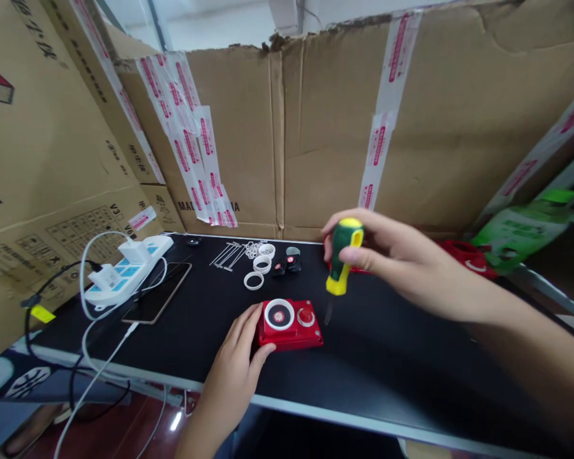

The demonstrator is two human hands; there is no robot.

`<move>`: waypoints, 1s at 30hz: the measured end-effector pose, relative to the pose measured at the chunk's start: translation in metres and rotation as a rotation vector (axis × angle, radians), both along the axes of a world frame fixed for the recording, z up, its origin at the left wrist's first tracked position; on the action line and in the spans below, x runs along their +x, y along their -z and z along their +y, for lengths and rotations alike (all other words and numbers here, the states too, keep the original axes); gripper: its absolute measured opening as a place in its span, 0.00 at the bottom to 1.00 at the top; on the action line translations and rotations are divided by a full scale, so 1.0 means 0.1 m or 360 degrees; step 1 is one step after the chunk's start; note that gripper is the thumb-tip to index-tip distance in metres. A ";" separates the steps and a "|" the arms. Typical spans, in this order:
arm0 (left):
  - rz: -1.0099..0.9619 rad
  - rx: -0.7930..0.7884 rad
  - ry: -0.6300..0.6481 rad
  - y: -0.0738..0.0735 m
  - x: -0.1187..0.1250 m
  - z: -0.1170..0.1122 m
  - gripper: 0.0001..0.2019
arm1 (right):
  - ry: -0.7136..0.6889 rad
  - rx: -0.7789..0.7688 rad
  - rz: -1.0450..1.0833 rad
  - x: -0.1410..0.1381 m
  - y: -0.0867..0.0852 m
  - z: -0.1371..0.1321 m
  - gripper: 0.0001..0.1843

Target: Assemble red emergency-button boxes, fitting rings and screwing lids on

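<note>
A red box-shaped device [294, 338] lies on the black tabletop, with a white ring around a dark round insert [279, 315] and a red round knob [306, 315] on its top. My left hand [242, 354] grips its left end, thumb at the front and fingers along the side. Above and to the right of the device, my right hand [377, 252] holds a green and yellow screwdriver [339, 261] by the handle. Its blurred shaft points down beside the device's right end, apart from it. Another red part [358, 270] sits behind my right hand, mostly hidden.
White rings [253, 280], small black parts [293, 262] and thin metal rods [228, 256] lie behind the device. A power strip [129, 271] with cables and a phone [159, 294] are at the left. A green bottle [526, 229] stands right. Cardboard walls [325, 140] enclose the back.
</note>
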State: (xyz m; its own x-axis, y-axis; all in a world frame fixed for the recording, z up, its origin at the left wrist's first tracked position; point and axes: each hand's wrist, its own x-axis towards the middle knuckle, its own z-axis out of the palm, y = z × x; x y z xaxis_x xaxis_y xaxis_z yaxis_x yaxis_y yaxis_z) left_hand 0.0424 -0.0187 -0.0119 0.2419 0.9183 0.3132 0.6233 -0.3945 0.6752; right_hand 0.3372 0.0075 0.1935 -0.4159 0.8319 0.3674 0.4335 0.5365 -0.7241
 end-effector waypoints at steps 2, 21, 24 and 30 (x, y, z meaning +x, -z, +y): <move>-0.0018 -0.0021 0.0011 -0.01 0.00 0.00 0.26 | 0.0143 0.0050 0.0122 0.08 -0.02 -0.06 0.17; -0.0154 0.0100 -0.0243 -0.08 0.09 -0.11 0.28 | 0.0125 -0.0221 -0.0746 -0.06 1.04 -0.29 0.31; -0.0316 0.0096 -0.0223 -0.07 0.05 -0.12 0.29 | 0.0071 -0.0219 -0.0846 -0.14 1.02 -0.49 0.32; -0.0180 0.0083 -0.0203 -0.16 0.07 -0.31 0.31 | -0.0479 -0.0253 -0.0951 -0.38 1.03 -0.75 0.37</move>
